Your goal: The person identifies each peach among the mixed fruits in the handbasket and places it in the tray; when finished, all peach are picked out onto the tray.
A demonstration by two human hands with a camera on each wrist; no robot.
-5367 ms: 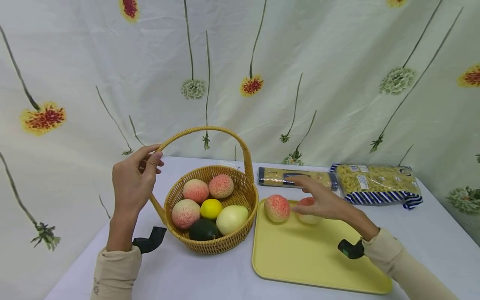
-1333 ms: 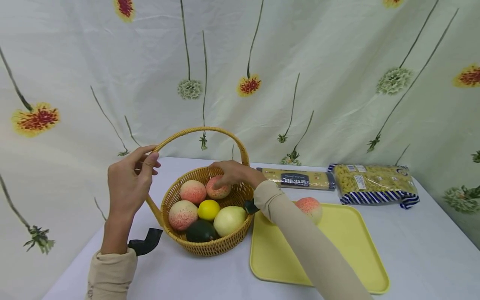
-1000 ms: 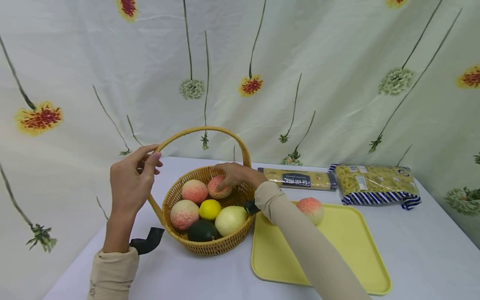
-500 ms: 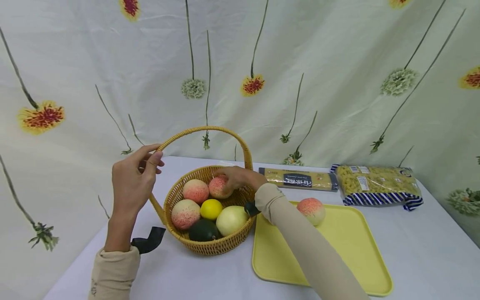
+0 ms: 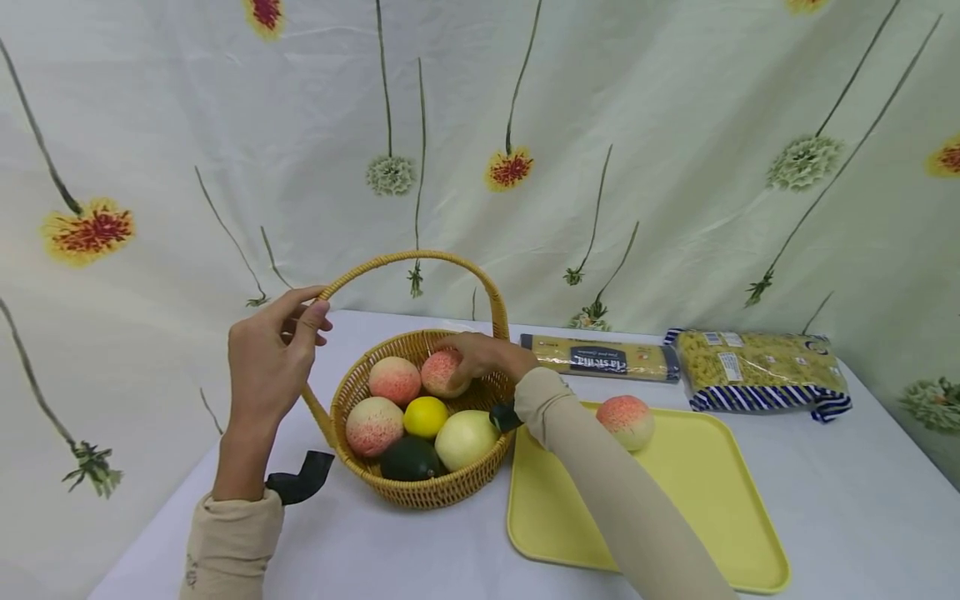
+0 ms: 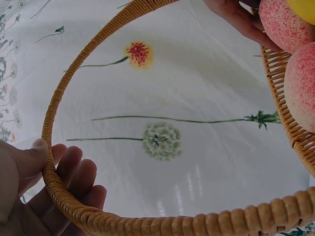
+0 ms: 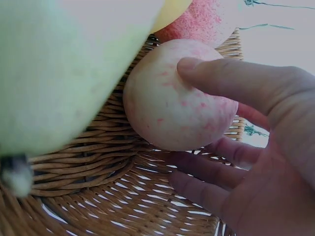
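A wicker basket (image 5: 420, 492) with a tall arched handle (image 5: 408, 257) stands on the table. My left hand (image 5: 270, 358) pinches the handle's left side; thumb and fingers lie on either side of it in the left wrist view. Inside the basket my right hand (image 5: 483, 357) holds a pink-and-cream peach (image 7: 172, 103), its thumb on top and fingers around the far side. Beside that peach lie two more peaches (image 5: 394, 380) (image 5: 374, 427), a yellow lemon-like fruit (image 5: 426, 417), a dark green avocado-like fruit (image 5: 410, 459) and a pale green pear-shaped fruit (image 5: 467, 440).
To the basket's right, a yellow tray (image 5: 697, 500) bears a peach (image 5: 626, 422); my right forearm covers part of the tray. Behind it lie a flat spaghetti pack (image 5: 600, 358) and a bag of short pasta (image 5: 757, 371). A flowered cloth (image 5: 480, 100) hangs at the back.
Since the oldest frame my right hand has gone left from above the tray into the basket, onto the rear peach. Lately it has shifted only slightly there. The left hand keeps its hold.
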